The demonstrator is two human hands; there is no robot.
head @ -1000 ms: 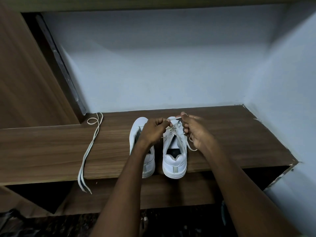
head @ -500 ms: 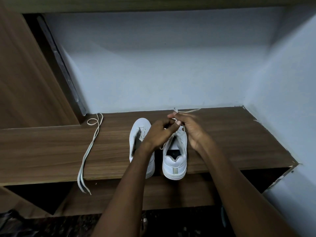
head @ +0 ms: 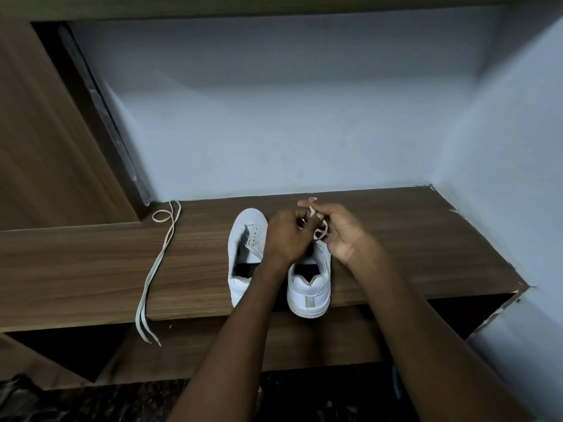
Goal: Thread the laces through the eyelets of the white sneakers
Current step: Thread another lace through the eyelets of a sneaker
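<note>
Two white sneakers stand side by side on a wooden shelf [head: 411, 248], heels toward me. The left sneaker [head: 243, 257] has bare eyelets and no lace. Over the toe half of the right sneaker [head: 309, 287] both hands meet. My left hand [head: 286, 236] is closed, its fingers pinched on the white lace [head: 320, 234]. My right hand [head: 341, 229] pinches the same lace, whose end sticks up between its fingers. The hands hide the right sneaker's eyelets.
A second loose white lace [head: 158, 263] lies on the shelf left of the shoes, its ends hanging over the front edge. A pale blue wall [head: 289, 117] stands behind and to the right. A wooden panel [head: 45, 141] rises at the left.
Both hands have moved forward from the shoe's middle toward its toe, and the lace has been drawn up away from me. The shoes and the loose lace have stayed put.
</note>
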